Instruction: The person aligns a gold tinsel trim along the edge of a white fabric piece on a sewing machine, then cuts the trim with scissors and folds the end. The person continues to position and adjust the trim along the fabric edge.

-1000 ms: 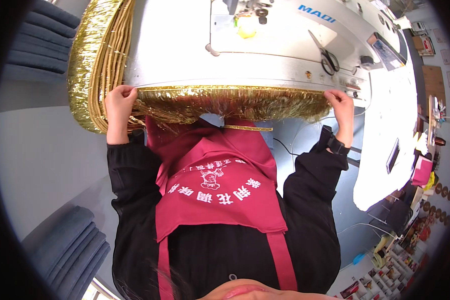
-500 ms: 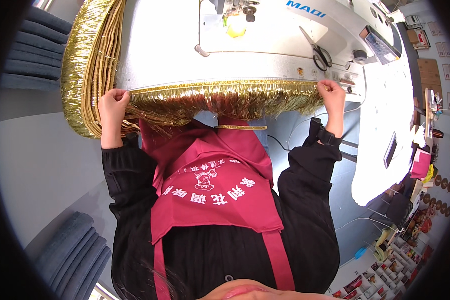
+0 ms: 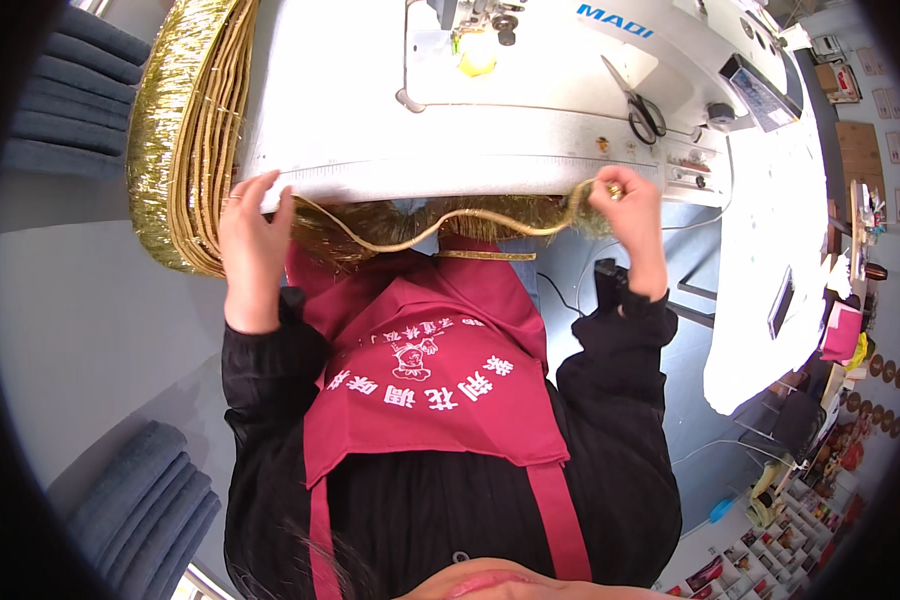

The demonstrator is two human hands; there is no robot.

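Observation:
A gold tinsel fringe strip (image 3: 470,222) droops in a wavy line below the front edge of the sewing table, its shiny strands hanging down. My right hand (image 3: 630,215) is pinched on the strip's right end, just off the table edge. My left hand (image 3: 255,245) has its thumb and fingers apart at the table's left front corner, by the strip's left end. Beside it a thick folded stack of the same gold fringe (image 3: 205,140) hangs over the table's left side. A short gold strip (image 3: 485,256) lies across my lap at the dark red apron (image 3: 420,400).
The white sewing table (image 3: 340,130) has a ruler scale along its front edge. On it stand a sewing machine (image 3: 670,50) and black-handled scissors (image 3: 644,118), with a yellow piece (image 3: 477,58) under the machine head. Blue-grey cushions (image 3: 70,95) are stacked at the left.
The fringe was stretched straight along the table edge between both pinching hands; now it sags below it. My left hand has opened, and my right hand has moved left with its end.

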